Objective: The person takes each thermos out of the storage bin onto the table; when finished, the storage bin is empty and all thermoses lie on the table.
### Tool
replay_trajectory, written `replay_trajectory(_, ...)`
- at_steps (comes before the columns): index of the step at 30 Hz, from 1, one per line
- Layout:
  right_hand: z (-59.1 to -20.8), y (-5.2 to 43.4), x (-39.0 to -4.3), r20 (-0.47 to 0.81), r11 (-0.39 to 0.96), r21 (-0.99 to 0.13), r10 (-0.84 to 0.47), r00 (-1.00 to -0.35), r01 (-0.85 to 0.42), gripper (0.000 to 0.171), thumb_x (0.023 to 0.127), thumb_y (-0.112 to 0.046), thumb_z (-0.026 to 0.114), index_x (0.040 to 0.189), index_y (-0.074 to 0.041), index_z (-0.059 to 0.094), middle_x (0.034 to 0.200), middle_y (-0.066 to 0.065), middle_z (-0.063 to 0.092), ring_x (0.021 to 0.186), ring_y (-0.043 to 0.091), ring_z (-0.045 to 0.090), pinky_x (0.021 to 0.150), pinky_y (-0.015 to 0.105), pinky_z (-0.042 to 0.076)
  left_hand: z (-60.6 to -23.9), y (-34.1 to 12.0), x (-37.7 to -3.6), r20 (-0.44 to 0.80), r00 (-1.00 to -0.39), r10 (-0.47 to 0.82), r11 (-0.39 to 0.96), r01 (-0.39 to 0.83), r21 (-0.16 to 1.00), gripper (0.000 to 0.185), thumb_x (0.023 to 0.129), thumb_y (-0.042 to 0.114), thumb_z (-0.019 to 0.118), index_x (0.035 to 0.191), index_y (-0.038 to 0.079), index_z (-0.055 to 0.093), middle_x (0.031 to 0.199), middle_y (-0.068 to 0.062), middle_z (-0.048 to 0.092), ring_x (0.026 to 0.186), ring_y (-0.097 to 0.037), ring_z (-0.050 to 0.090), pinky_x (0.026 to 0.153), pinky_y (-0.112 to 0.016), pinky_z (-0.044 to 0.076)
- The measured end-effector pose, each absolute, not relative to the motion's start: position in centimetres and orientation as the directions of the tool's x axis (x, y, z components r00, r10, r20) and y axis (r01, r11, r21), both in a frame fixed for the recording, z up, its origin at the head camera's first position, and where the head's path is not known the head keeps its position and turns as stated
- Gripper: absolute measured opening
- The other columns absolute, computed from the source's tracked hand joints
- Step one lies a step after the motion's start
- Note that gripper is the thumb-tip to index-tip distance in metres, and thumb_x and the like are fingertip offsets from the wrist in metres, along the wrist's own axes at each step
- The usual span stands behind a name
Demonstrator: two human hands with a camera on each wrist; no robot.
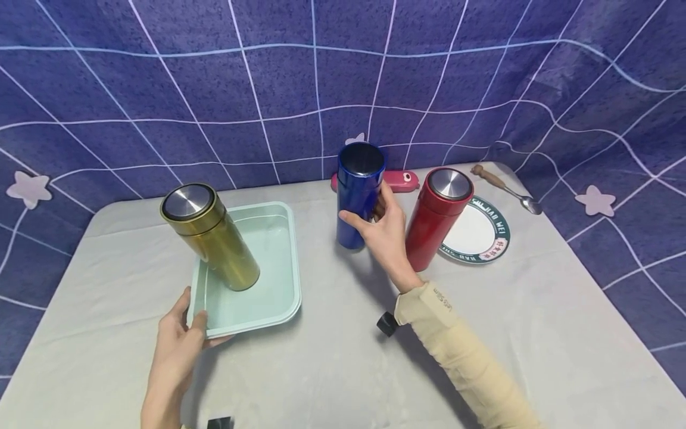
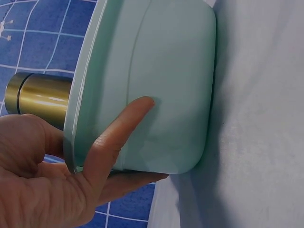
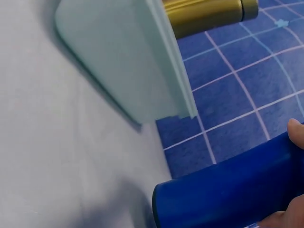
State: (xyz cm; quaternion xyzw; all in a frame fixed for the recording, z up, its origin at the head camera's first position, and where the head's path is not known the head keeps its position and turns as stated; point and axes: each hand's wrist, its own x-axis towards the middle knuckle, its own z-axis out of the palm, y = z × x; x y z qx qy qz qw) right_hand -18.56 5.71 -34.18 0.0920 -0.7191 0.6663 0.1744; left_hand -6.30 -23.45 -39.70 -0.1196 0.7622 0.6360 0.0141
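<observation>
At the near left corner of a pale green plastic tub (image 1: 273,238), my left hand (image 1: 179,339) grips the rim, thumb on top and fingers beneath along the outer wall. A gold thermos (image 1: 227,250) with a silver-topped lid stands upright inside the tub. My right hand (image 1: 383,229) holds a blue thermos (image 1: 351,208) around its body, thumb on the near side. In the right wrist view the blue thermos (image 3: 228,190) shows its base close over the table, with a shadow beside it. A red thermos (image 1: 431,223) stands just right of my right hand.
Behind the red thermos lies a white plate with a green patterned rim (image 1: 490,238). A wooden-handled spoon (image 1: 506,187) rests at the far right edge. A pink long case (image 1: 402,180) lies at the back, partly hidden by the blue thermos. A blue gridded curtain (image 1: 289,89) hangs behind.
</observation>
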Motion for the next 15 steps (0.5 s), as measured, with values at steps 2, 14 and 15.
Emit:
replay_trajectory(2,-34.7,5.7,-18.7,0.351,0.099,-0.935,0.114,-0.929,-0.341,0.067,0.071,0.001,0.08,0.131,0.001,0.049,0.116,0.02,0.062,0.105,0.028,0.06,0.094,0.037,0.053,-39.7,-23.6,-6.2,-0.172,-0.972,-0.161,0.143,-0.195,0.97,0.057,0.099,0.001,0.027,0.15,0.001,0.001,0.15,-0.028,0.011,0.11,-0.028,0.053,0.077,-0.032,0.059)
replay_trajectory(14,-35.5,5.8,-19.1,0.3,0.153,-0.948,0.147,-0.943,-0.278,0.065,0.072,-0.002,0.08,0.13,0.001,0.049,0.118,0.02,0.061,0.107,0.029,0.06,0.098,0.036,0.051,-39.8,-23.7,-6.0,-0.172,-0.974,-0.147,0.093,-0.187,0.978,0.057,0.099,0.001,0.028,0.15,0.002,0.002,0.148,-0.028,0.016,0.096,-0.01,0.06,0.075,-0.031,0.06)
replay_trajectory(15,-35.5,5.8,-19.1,0.298,0.156,-0.949,0.144,-0.944,-0.276,0.066,0.072,-0.002,0.08,0.13,0.0,0.048,0.119,0.02,0.06,0.108,0.029,0.059,0.099,0.036,0.05,-39.8,-23.7,-6.0,-0.172,-0.973,-0.152,0.107,-0.189,0.976,0.057,0.099,0.0,0.028,0.15,0.002,0.002,0.149,-0.028,0.013,0.097,-0.009,0.06,0.075,-0.031,0.06)
